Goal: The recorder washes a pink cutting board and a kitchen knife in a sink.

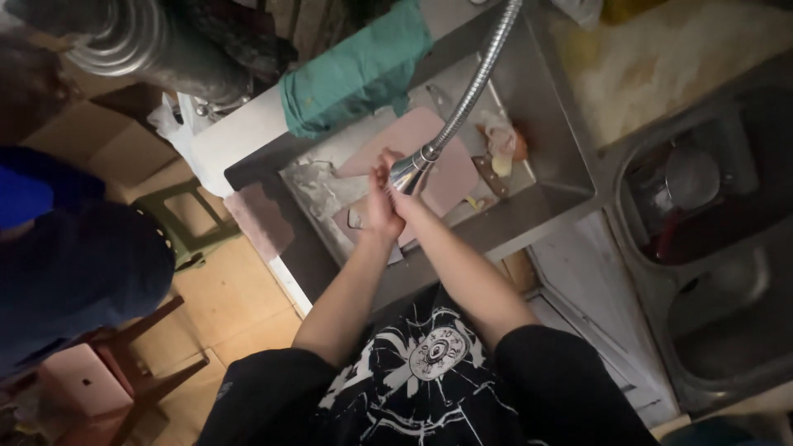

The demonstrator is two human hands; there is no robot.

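From the head camera, both hands meet under the chrome spray head of a flexible ribbed metal faucet hose, which arcs down over a square stainless steel sink. The left hand and the right hand are pressed together just below the spray head, fingers loosely wrapped over one another; whether anything small sits between them cannot be told. The spray head looks rigid and smooth, likely slippery when wet, and the hose above it should bend readily, so the neck just above the nozzle seems the firmest place to take hold.

Inside the sink, under the spray head, lies a flat pink cutting board, with food scraps beyond it towards the far wall. A crumpled green cloth hangs over the sink rim, left of the hose. A second steel basin lies well apart to the right.
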